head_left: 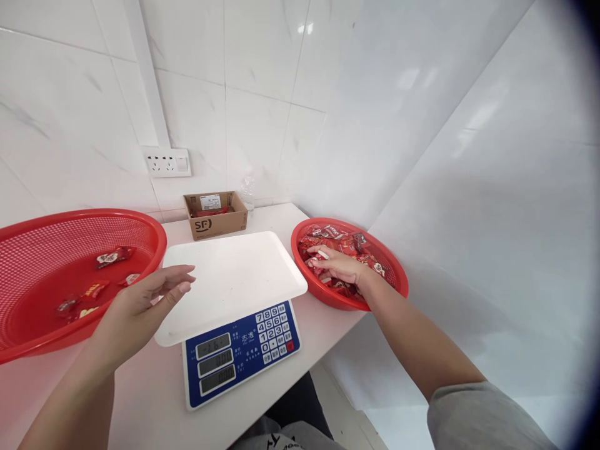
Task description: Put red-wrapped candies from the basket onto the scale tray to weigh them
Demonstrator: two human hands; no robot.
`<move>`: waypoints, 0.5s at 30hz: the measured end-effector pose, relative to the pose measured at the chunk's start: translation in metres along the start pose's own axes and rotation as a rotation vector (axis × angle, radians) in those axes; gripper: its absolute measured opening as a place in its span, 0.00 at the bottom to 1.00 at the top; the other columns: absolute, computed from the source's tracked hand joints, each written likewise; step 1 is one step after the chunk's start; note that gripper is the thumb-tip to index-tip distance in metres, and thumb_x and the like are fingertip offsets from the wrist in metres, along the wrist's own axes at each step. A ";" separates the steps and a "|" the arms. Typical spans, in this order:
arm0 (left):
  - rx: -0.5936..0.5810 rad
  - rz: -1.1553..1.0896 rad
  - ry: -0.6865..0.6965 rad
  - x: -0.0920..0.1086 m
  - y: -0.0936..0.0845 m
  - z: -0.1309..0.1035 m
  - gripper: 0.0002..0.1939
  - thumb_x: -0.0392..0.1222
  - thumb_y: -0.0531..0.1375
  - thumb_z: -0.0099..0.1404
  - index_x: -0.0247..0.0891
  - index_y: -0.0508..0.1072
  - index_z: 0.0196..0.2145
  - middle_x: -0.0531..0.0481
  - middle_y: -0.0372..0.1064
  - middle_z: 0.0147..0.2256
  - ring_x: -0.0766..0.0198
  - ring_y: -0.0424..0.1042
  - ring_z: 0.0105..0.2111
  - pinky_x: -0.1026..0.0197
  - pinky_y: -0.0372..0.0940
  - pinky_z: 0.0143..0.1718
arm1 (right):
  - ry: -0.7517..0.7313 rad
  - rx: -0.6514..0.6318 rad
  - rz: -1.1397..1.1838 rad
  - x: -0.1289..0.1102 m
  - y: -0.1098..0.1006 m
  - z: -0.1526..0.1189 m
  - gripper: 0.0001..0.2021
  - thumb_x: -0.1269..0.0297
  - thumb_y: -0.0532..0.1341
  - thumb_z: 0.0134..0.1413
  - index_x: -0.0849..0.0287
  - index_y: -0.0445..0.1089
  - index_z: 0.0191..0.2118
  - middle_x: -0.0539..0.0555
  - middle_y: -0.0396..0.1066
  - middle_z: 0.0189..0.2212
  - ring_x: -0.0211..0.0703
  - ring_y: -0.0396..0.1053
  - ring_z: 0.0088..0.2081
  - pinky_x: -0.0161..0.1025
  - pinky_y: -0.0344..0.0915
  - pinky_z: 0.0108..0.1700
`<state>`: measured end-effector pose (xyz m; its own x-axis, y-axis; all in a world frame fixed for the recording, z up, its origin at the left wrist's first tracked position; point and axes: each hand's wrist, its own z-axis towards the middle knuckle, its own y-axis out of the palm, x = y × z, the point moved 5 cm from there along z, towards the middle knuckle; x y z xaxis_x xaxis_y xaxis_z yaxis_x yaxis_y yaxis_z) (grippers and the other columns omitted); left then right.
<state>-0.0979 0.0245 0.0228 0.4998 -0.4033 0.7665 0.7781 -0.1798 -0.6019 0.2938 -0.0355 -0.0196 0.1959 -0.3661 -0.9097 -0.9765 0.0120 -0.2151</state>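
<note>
My left hand (pixel 145 306) is open and empty, with its thumb apart from the fingers. It hovers between the left red basket (pixel 154 240) and the white pan (pixel 234 275) of a digital scale (pixel 244 353); nothing lies on the pan. My right hand (pixel 340 265) reaches into the oval red basket on the right (pixel 398 281), its fingers bent round a small red wrapped packet (pixel 316 264). Similar red packets (pixel 347 244) fill that basket. Several more, among them a dark red packet (pixel 112 257), lie scattered in the left basket.
An open cardboard box (pixel 219 224) with red material inside stands behind the scale, near a clear plastic bottle (pixel 248 190). The white table (pixel 276 215) meets a tiled wall with a power socket (pixel 166 162). The table's front edge runs before my lap.
</note>
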 end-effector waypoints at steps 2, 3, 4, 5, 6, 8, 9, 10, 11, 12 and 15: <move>0.000 0.021 -0.001 0.001 0.000 -0.001 0.24 0.62 0.55 0.58 0.46 0.70 0.47 0.46 0.74 0.43 0.51 0.72 0.44 0.51 0.67 0.45 | -0.062 0.098 0.042 -0.005 -0.004 0.001 0.25 0.62 0.63 0.48 0.50 0.57 0.53 0.49 0.67 0.35 0.37 0.68 0.32 0.41 0.71 0.37; -0.001 0.027 0.004 0.001 0.001 -0.001 0.24 0.61 0.55 0.58 0.46 0.70 0.47 0.46 0.74 0.43 0.51 0.72 0.44 0.52 0.68 0.45 | -0.092 0.145 0.058 -0.008 -0.005 0.002 0.24 0.64 0.63 0.48 0.50 0.57 0.51 0.49 0.66 0.35 0.36 0.67 0.32 0.41 0.71 0.38; -0.003 0.030 0.012 0.002 0.002 -0.001 0.24 0.61 0.55 0.58 0.45 0.71 0.47 0.46 0.74 0.43 0.52 0.72 0.44 0.54 0.68 0.44 | -0.124 0.187 0.073 -0.013 -0.004 0.001 0.22 0.64 0.62 0.48 0.50 0.57 0.49 0.49 0.66 0.36 0.36 0.67 0.32 0.40 0.70 0.39; -0.008 0.029 0.021 0.003 0.003 -0.002 0.24 0.60 0.55 0.59 0.45 0.71 0.47 0.46 0.74 0.43 0.52 0.72 0.44 0.55 0.69 0.43 | -0.160 0.218 0.087 -0.019 -0.002 0.001 0.20 0.64 0.62 0.48 0.50 0.57 0.47 0.49 0.66 0.38 0.35 0.67 0.33 0.40 0.70 0.40; -0.015 0.026 0.033 0.004 0.005 -0.002 0.23 0.60 0.55 0.59 0.45 0.70 0.47 0.47 0.74 0.43 0.53 0.72 0.44 0.57 0.69 0.42 | -0.197 0.236 0.101 -0.026 0.003 0.000 0.18 0.64 0.62 0.48 0.50 0.58 0.45 0.48 0.66 0.40 0.35 0.67 0.35 0.39 0.69 0.41; -0.035 0.018 0.059 0.008 0.008 -0.004 0.22 0.58 0.55 0.60 0.44 0.71 0.47 0.48 0.74 0.44 0.55 0.72 0.45 0.60 0.69 0.41 | -0.268 0.225 0.124 -0.042 0.019 -0.001 0.16 0.64 0.62 0.48 0.50 0.58 0.42 0.48 0.67 0.43 0.35 0.68 0.38 0.39 0.69 0.42; -0.044 0.015 0.069 0.010 0.010 -0.004 0.22 0.58 0.55 0.61 0.44 0.71 0.47 0.48 0.74 0.44 0.56 0.72 0.44 0.61 0.69 0.41 | -0.294 0.199 0.132 -0.050 0.030 -0.001 0.15 0.64 0.63 0.47 0.51 0.58 0.41 0.48 0.68 0.44 0.36 0.69 0.39 0.39 0.69 0.42; -0.053 0.013 0.078 0.012 0.011 -0.005 0.21 0.57 0.55 0.61 0.44 0.71 0.47 0.48 0.73 0.44 0.56 0.72 0.44 0.61 0.69 0.41 | -0.312 0.165 0.137 -0.057 0.043 0.000 0.15 0.64 0.63 0.47 0.52 0.58 0.40 0.49 0.69 0.43 0.37 0.69 0.39 0.40 0.69 0.42; -0.062 0.013 0.080 0.015 0.013 -0.005 0.21 0.57 0.55 0.61 0.44 0.71 0.46 0.48 0.73 0.44 0.57 0.72 0.44 0.61 0.68 0.41 | -0.322 0.125 0.141 -0.064 0.056 0.001 0.16 0.64 0.64 0.46 0.53 0.59 0.40 0.50 0.70 0.43 0.38 0.70 0.38 0.41 0.69 0.41; -0.069 0.012 0.076 0.017 0.015 -0.006 0.21 0.57 0.54 0.62 0.43 0.71 0.47 0.48 0.73 0.44 0.57 0.72 0.43 0.61 0.68 0.41 | -0.329 0.075 0.144 -0.070 0.071 0.002 0.16 0.65 0.65 0.45 0.54 0.59 0.39 0.51 0.71 0.42 0.39 0.70 0.38 0.42 0.69 0.40; -0.060 -0.028 0.033 0.022 0.019 -0.007 0.22 0.56 0.53 0.63 0.41 0.69 0.48 0.47 0.72 0.45 0.57 0.72 0.43 0.59 0.67 0.42 | -0.378 -0.125 0.111 -0.088 0.118 0.002 0.17 0.64 0.65 0.46 0.55 0.59 0.41 0.55 0.73 0.42 0.41 0.71 0.39 0.44 0.68 0.41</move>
<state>-0.0752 0.0062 0.0263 0.4649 -0.4263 0.7760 0.7666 -0.2445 -0.5937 0.1610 -0.0003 0.0348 0.0855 -0.0010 -0.9963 -0.9924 -0.0893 -0.0851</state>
